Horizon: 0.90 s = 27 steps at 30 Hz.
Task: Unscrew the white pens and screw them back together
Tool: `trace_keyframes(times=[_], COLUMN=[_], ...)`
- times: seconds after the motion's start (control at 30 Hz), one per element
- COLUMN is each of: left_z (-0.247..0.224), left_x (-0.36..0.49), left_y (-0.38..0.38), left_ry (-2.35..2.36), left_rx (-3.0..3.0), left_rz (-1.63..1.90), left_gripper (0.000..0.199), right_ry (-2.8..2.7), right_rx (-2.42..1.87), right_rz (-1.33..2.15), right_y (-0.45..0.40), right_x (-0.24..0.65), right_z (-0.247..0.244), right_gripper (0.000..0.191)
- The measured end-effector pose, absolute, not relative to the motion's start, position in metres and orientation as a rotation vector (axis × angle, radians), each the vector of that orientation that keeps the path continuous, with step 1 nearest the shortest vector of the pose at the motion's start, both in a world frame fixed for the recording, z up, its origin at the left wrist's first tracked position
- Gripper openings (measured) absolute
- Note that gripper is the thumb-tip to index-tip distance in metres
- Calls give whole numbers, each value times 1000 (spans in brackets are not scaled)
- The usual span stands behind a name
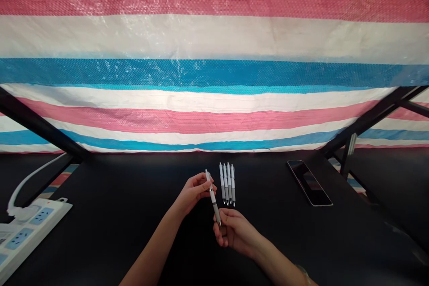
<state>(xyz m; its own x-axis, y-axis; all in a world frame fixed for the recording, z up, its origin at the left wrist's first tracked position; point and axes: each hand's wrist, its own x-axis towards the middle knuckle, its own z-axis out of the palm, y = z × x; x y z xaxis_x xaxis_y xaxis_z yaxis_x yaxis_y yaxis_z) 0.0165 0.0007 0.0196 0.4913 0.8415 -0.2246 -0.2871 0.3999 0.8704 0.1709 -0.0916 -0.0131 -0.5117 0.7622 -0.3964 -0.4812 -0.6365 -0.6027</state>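
Note:
A white pen with a grey grip (212, 197) is held tilted between my two hands, its metal tip pointing down toward me. My left hand (194, 193) pinches the pen's upper part between thumb and fingers. Lower down, my right hand (235, 231) has its thumb and fingers around the grip near the tip. Just beyond and to the right, several similar white and grey pens (227, 183) lie side by side on the black table (134, 214), tips toward me.
At the right lies a dark phone (310, 183). A white power strip (33, 232) with a plugged-in white cable (31, 176) sits at the left edge. Black frame bars (43, 125) slant at both sides, before a striped plastic sheet (214, 71).

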Motion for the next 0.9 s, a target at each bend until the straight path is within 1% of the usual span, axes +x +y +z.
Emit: trace_keyframes(times=[0.1, 0.27, 0.37, 0.53, 0.67, 0.8, 0.9], left_z=[19, 18, 19, 20, 21, 21, 20], left_x=[17, 18, 18, 18, 19, 20, 20], left_y=[1, -1, -1, -1, -1, -2, -2], left_ry=[750, 732, 750, 761, 775, 778, 762], left_rx=[888, 906, 899, 887, 882, 894, 901], left_rz=[811, 798, 809, 812, 832, 843, 837], left_gripper=[18, 17, 18, 19, 21, 21, 19], right_ry=[-536, -623, -582, -596, -578, -577, -605], right_rx=[-843, -858, -801, -818, -800, -812, -833], right_rz=[2212, 2233, 2258, 2185, 2229, 2132, 2137], right_y=[-92, -92, -92, -92, -91, -90, -90], right_x=[171, 172, 173, 173, 174, 173, 173], right_z=[-11, -10, -9, -11, -10, -9, -10], right_gripper=[47, 39, 42, 35, 42, 35, 35])
